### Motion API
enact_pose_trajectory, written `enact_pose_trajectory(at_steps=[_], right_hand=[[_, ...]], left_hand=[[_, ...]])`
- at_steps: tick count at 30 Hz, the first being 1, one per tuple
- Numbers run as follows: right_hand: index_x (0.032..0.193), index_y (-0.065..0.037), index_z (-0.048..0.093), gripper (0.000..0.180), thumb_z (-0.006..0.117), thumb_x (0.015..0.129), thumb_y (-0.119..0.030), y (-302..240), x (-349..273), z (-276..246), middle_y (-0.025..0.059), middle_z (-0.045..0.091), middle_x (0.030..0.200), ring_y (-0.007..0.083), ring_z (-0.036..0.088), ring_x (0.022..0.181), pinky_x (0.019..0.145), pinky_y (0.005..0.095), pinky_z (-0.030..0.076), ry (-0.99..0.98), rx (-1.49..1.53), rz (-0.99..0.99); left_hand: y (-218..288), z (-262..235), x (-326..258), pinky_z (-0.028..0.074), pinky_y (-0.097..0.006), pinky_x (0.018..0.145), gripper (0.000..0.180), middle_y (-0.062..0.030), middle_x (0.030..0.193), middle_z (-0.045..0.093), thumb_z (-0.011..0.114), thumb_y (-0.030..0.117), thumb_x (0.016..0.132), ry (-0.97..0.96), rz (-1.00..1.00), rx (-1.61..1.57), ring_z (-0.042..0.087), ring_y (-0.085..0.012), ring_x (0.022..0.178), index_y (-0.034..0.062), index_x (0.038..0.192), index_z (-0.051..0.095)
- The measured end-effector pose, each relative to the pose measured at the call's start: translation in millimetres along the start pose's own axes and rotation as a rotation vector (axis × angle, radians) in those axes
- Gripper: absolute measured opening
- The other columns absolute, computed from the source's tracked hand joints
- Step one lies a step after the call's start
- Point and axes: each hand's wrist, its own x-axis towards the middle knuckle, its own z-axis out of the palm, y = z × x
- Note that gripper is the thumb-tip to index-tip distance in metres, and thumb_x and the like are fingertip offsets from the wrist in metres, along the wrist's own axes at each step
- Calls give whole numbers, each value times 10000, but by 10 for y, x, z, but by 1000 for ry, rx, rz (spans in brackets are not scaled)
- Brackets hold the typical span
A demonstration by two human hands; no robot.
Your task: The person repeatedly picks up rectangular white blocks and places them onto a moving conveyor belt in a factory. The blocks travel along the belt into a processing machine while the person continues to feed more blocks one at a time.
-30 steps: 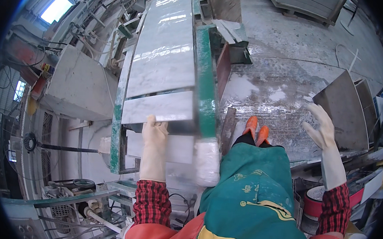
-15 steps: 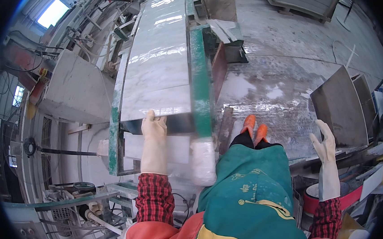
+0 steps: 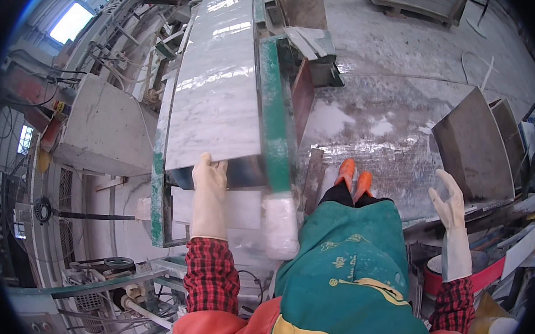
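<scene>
Because it is a long, flat piece of stone, the white marble slab (image 3: 216, 94) looks very heavy, hard and stiff, and its shiny wet top may be slippery. It lies on the green-edged table (image 3: 275, 123) of a cutting machine, stretching away from the person. A safe place to hold it seems to be the near end edge, with flat palms. The left hand (image 3: 209, 174), in a pale glove, presses its fingers on that near edge. The right hand (image 3: 450, 201) is spread wide open in the air, holding nothing. A red bucket (image 3: 491, 279) sits low on the right; I cannot tell what is inside.
</scene>
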Motion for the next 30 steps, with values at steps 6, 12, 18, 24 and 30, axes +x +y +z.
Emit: enact_pose_trajectory(at_steps=[6,12,18,24,30], right_hand=[[1264,-30,604,514,726,770,-99,160,-102,-88,166,610,1289,291,545,1256,1075,358,402,24,46,11],[1283,5,584,526,700,780,-100,479,-345,-453,178,597,1309,294,534,1267,1089,361,381,85,-12,107],[1307,29,560,457,649,872,-79,946,-647,-977,166,582,1334,268,518,1276,1107,345,353,259,-65,205],[1312,9,562,450,639,881,-93,1213,-831,-1247,161,578,1341,287,511,1283,1112,358,349,327,-215,246],[1336,-11,536,477,640,897,-164,1653,-1228,-1720,189,542,1365,344,487,1286,1110,389,350,371,-521,333]], left_hand=[[251,-124,-146,573,-274,607,424,-85,834,614,570,373,981,-102,-70,503,628,-176,683,-47,1043,576],[550,-100,-347,566,-337,656,543,-146,918,621,661,392,921,-109,-112,1004,638,-222,770,-82,1166,558],[481,62,-766,383,-411,1089,692,-174,1477,421,654,73,826,-106,1094,2032,432,-322,1349,64,1445,344],[319,449,-309,276,-397,1167,741,-102,1556,327,607,-6,813,-253,1087,2269,311,-281,1439,103,1482,307],[321,564,-44,278,-386,1169,769,-84,1574,300,596,-18,813,-247,798,2336,308,-266,1442,121,1498,278]])
